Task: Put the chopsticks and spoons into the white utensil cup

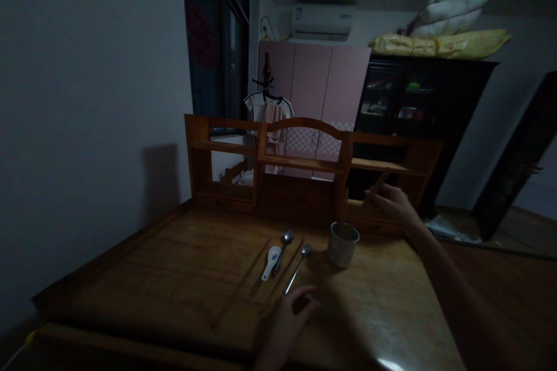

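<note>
My right hand (391, 203) pinches a wooden chopstick (382, 178), tilted with its lower end near the rim of a grey cup (342, 252). More chopsticks (344, 214) stand upright inside that cup. Low in the view, my left hand (293, 316) is loosely curled, with thumb and finger apart. It is nearest to a long-handled metal spoon (298, 269), whose handle end meets the hand's outline; whether they touch I cannot tell. To the left lie a single chopstick (285, 278), a dark-handled metal spoon (286, 237), a white soup spoon (271, 262) and another chopstick (241, 284).
Everything rests on a wooden table (174, 266), with a wooden shelf unit (300, 165) along its back edge. A white wall (108, 127) borders the left. Behind stand a pink wardrobe (311, 78) and a dark cabinet (452, 93). The room is dim.
</note>
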A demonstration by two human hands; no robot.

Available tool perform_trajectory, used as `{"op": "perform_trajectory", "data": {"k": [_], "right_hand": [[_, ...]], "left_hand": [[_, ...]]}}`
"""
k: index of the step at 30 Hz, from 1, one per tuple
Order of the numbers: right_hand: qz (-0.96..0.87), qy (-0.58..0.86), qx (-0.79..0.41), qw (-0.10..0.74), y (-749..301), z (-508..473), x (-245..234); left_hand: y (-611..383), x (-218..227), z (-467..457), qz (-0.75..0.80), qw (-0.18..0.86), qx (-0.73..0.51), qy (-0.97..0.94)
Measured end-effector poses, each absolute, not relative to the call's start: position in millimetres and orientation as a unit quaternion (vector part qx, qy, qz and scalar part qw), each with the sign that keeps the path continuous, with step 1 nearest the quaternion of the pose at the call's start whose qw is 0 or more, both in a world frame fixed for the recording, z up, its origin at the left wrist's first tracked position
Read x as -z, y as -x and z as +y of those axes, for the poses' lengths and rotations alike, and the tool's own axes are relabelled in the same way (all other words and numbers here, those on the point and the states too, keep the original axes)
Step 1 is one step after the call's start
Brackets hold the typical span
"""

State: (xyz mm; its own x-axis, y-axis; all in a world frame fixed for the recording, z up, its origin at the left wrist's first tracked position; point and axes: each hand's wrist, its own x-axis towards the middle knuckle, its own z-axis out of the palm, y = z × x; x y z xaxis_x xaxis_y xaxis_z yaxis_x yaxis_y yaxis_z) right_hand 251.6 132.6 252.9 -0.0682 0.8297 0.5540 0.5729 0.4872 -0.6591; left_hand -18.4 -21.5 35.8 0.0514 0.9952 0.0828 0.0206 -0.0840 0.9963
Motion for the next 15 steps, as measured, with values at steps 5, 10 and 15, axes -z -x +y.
{"op": "perform_trajectory", "data": {"k": [5,10,15], "right_hand": [[-0.711,0.497,-0.221,0.447,-252,161,-198],[-0.696,0.514,-0.247,0.435,-255,176,-166],[-0.69,0.523,-0.259,0.428,-260,184,-156]], "left_hand": [[20,-35,-25,0.511,0.444,-0.488,-0.551],[21,-36,-25,0.514,0.431,-0.482,-0.564],[20,-35,-24,0.515,0.422,-0.476,-0.575]]}}
